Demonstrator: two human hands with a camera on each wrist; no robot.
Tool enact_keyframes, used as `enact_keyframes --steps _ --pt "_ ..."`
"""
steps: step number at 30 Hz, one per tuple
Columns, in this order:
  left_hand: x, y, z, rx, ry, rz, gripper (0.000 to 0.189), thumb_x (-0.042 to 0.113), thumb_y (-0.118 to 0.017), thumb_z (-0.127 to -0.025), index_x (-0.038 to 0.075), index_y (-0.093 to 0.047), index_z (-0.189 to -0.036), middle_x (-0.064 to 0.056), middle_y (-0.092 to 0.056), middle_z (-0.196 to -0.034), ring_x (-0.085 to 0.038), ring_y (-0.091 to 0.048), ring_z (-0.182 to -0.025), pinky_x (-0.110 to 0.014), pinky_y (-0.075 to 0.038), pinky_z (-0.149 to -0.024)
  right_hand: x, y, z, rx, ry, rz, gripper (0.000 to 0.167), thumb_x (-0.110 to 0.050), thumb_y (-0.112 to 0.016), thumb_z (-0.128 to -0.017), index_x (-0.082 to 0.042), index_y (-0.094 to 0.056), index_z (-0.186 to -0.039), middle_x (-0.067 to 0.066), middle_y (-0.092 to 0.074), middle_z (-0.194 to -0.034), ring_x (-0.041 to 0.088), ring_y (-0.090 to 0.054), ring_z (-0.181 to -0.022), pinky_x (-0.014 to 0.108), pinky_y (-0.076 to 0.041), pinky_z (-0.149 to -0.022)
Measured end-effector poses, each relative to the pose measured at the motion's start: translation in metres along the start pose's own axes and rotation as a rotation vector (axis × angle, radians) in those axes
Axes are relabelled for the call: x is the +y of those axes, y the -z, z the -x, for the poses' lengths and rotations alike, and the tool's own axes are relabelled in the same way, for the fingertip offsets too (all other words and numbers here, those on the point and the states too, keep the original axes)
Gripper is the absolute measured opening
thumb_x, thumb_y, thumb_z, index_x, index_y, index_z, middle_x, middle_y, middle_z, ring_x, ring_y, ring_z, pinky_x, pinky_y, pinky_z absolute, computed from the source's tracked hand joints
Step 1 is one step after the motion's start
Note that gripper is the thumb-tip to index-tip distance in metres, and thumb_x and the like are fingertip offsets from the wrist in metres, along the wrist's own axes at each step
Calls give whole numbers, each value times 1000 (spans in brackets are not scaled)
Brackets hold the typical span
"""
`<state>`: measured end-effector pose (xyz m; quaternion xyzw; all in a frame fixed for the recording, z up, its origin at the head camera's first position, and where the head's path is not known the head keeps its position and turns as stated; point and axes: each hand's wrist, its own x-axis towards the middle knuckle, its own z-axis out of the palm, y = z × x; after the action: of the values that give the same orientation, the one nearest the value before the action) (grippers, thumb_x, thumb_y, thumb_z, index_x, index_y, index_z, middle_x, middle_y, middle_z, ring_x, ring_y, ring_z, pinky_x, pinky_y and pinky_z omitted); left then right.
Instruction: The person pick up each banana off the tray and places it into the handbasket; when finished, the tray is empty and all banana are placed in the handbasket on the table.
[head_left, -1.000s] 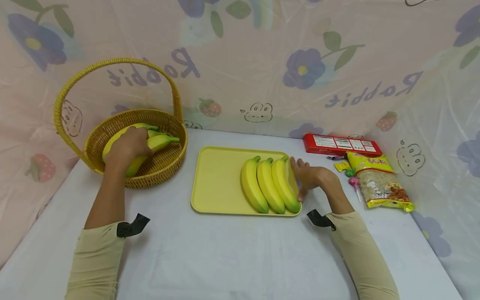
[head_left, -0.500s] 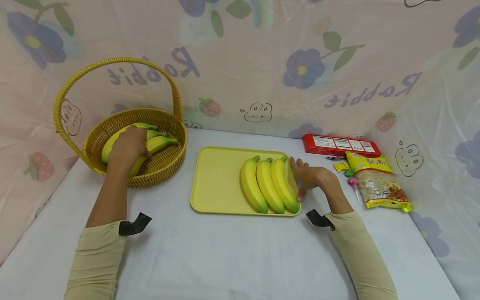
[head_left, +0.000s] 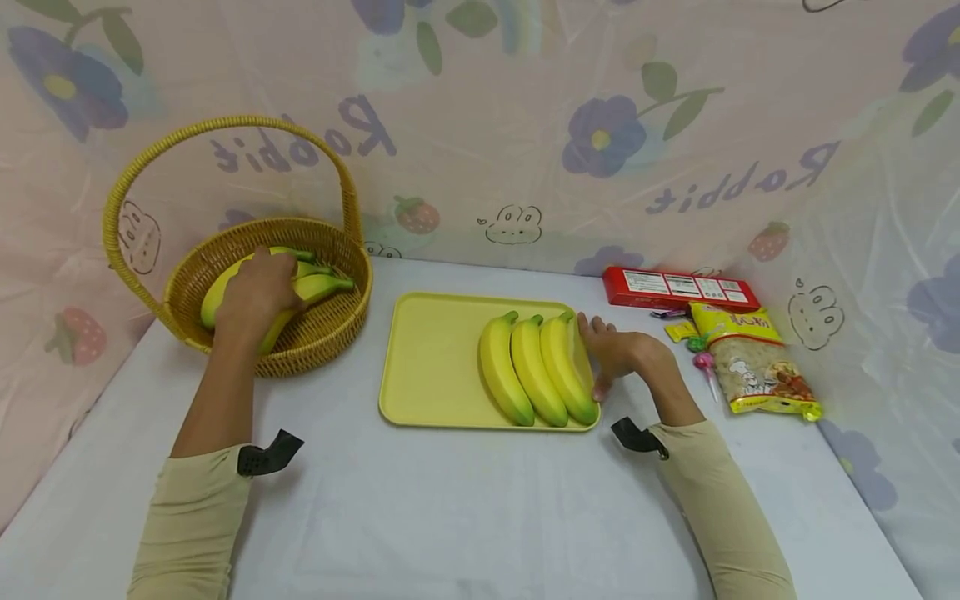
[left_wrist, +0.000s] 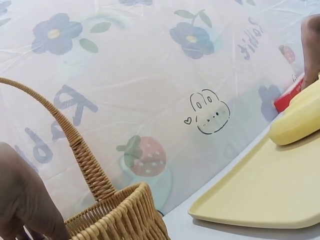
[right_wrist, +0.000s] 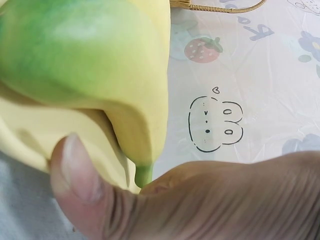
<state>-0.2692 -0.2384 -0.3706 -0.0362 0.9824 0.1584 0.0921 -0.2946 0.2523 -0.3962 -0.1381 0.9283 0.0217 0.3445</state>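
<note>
In the head view, a wicker basket (head_left: pixel 348 321) with a tall handle stands at the left, several bananas (head_left: pixel 219 298) inside. My left hand (head_left: pixel 258 292) reaches into it from above and grips the front banana (head_left: pixel 318 287); its fingertips are mostly hidden. Three bananas (head_left: pixel 536 371) lie side by side on the right part of a yellow tray (head_left: pixel 435 358). My right hand (head_left: pixel 613 350) rests at the tray's right edge, fingers extended along it. In the right wrist view the thumb (right_wrist: pixel 75 175) touches the tray rim beside a banana (right_wrist: pixel 135 85).
Right of the tray lie a red box (head_left: pixel 678 288), a yellow food bag (head_left: pixel 765 367), a pink lollipop (head_left: pixel 703 362) and small wrapped sweets (head_left: pixel 681 332). A patterned curtain (head_left: pixel 450 150) hangs behind the white table (head_left: pixel 450 508).
</note>
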Motion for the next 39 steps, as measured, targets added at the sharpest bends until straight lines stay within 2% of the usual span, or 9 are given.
enact_keyframes --steps 4,8,13,16,20,22,28,32,39 --pt "5 1 2 45 -20 14 51 16 -75 -96 -10 -51 -133 -42 -40 -137 -62 -49 -120 -66 -52 -87 -1 0 1 0 -5 6 141 -35 -93 -72 0 6 -166 33 1 -172 54 -8 -159 70 -19 -124" --pt "17 6 7 95 -77 65 57 24 -70 -101 -9 -48 -142 -38 -44 -138 -57 -49 -124 -67 -50 -95 -1 2 1 6 -5 21 141 -35 -93 -73 1 6 -166 34 1 -172 55 -9 -159 70 -20 -124" --pt "36 12 13 104 -174 123 56 31 -66 -103 -9 -52 -140 -33 -53 -136 -50 -49 -127 -65 -46 -104 -1 3 2 7 -4 17 139 -34 -93 -73 1 5 -166 33 0 -172 55 -10 -159 70 -21 -124" --pt "48 13 17 129 -247 149 48 29 -66 -103 -9 -58 -132 -31 -59 -124 -45 -54 -115 -59 -49 -96 0 1 1 -1 -7 12 140 -35 -93 -73 1 6 -166 33 0 -172 54 -9 -159 70 -20 -124" --pt "66 11 24 170 -336 183 40 26 -66 -104 -6 -62 -128 -24 -63 -109 -35 -57 -96 -48 -50 -82 0 1 0 -6 -10 19 140 -35 -93 -74 0 6 -166 32 1 -172 54 -9 -159 70 -21 -124" --pt "75 9 26 177 -378 195 39 26 -66 -104 -4 -64 -128 -22 -64 -106 -32 -58 -92 -45 -51 -80 0 1 -1 -2 -8 32 140 -36 -93 -73 0 6 -166 33 -1 -172 54 -10 -159 71 -22 -124" --pt "98 -8 22 129 -470 189 40 32 -66 -104 -1 -65 -128 -20 -65 -105 -32 -59 -94 -44 -51 -82 0 1 -1 1 -13 40 140 -37 -93 -73 0 5 -166 33 -2 -172 55 -11 -159 71 -23 -123" --pt "112 -19 20 85 -493 165 45 36 -64 -105 1 -62 -133 -19 -65 -109 -30 -60 -96 -43 -52 -83 0 0 -1 -6 -12 33 140 -37 -93 -73 0 6 -166 33 -1 -172 55 -10 -159 72 -21 -123" --pt "135 -32 21 -5 -580 166 54 43 -56 -108 6 -54 -147 -12 -63 -104 -24 -58 -88 -38 -51 -80 0 0 0 1 -6 39 141 -38 -93 -72 1 5 -166 34 -2 -172 55 -11 -158 72 -21 -123"
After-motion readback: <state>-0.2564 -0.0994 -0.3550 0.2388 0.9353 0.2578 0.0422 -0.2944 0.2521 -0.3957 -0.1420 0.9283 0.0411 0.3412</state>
